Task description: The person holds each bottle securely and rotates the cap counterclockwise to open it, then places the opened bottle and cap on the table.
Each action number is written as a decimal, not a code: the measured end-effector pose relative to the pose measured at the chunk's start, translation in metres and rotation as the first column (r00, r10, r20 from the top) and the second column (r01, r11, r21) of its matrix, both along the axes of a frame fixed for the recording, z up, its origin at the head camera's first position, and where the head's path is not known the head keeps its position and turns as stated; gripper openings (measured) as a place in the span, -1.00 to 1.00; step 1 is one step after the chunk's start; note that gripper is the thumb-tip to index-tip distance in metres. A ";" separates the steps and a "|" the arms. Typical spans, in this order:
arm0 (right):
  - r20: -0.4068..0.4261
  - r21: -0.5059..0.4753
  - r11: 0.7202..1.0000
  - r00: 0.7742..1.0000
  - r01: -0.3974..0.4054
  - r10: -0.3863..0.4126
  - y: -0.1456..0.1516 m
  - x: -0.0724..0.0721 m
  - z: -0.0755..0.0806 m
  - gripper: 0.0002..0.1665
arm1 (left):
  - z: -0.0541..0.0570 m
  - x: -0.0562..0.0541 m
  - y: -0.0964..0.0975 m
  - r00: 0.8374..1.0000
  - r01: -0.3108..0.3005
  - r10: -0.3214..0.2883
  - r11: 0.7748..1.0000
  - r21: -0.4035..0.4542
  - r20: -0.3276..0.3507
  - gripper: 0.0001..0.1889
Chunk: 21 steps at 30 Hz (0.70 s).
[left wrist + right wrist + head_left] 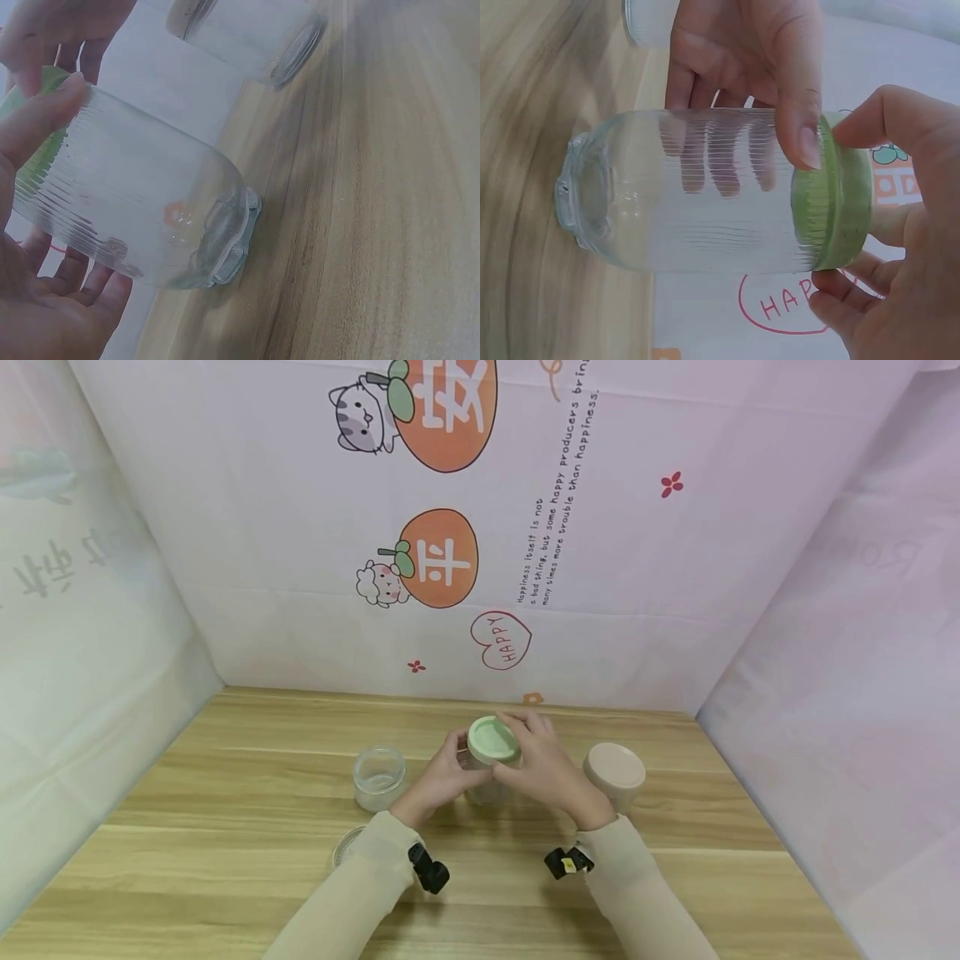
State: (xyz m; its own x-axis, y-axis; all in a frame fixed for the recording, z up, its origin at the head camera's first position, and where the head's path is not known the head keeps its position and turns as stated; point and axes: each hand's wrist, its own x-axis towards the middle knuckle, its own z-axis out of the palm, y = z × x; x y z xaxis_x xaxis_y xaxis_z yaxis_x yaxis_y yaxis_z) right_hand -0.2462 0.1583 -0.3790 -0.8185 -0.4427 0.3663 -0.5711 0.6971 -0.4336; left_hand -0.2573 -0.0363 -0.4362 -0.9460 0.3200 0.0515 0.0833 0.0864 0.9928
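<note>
A clear ribbed glass jar [705,232] with a light green lid [492,739] stands between both hands near the back of the table. My left hand [442,777] grips the jar's ribbed side, its fingers showing through the glass in the right wrist view, thumb close below the lid. Around the green lid's edge curl the thumb and fingers of my right hand [543,764]. The lid sits on the jar mouth. In the left wrist view, the jar's thick wavy base [232,240] is right at the tabletop.
Left of the hands is a lidless short glass jar [378,789]. A round, flat, clear-centred piece [347,845] lies partly under the left sleeve. To the right stands a jar with a pale beige lid [615,767]. Printed white cloth [300,635] hangs behind the wooden table [247,793].
</note>
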 end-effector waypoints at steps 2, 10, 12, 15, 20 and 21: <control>0.011 -0.026 1.000 1.000 -0.014 0.015 0.000 0.000 -0.001 -0.06 | 0.000 0.000 -0.001 1.000 0.001 -0.001 1.000 0.002 0.006 -0.08; 0.078 -0.084 0.996 0.996 -0.040 0.046 0.000 -0.002 -0.004 -0.03 | 0.002 0.001 -0.001 1.000 0.006 -0.006 1.000 0.013 0.020 -0.04; 0.097 -0.099 0.994 0.994 -0.048 0.057 0.001 -0.003 -0.005 -0.02 | 0.002 0.002 -0.001 1.000 0.007 -0.008 1.000 0.013 0.018 -0.04; 0.124 -0.129 0.990 0.989 -0.061 0.077 0.002 -0.004 -0.005 -0.02 | 0.002 0.001 0.000 1.000 0.009 -0.009 1.000 0.012 0.016 -0.05; 0.139 -0.157 0.984 0.985 -0.083 0.105 0.003 -0.006 -0.006 -0.02 | 0.002 0.001 0.000 1.000 0.012 -0.012 1.000 0.015 0.010 -0.05; 0.140 -0.157 0.984 0.984 -0.087 0.110 0.004 -0.007 -0.007 -0.02 | 0.002 0.000 0.000 1.000 0.012 -0.012 1.000 0.015 0.010 -0.05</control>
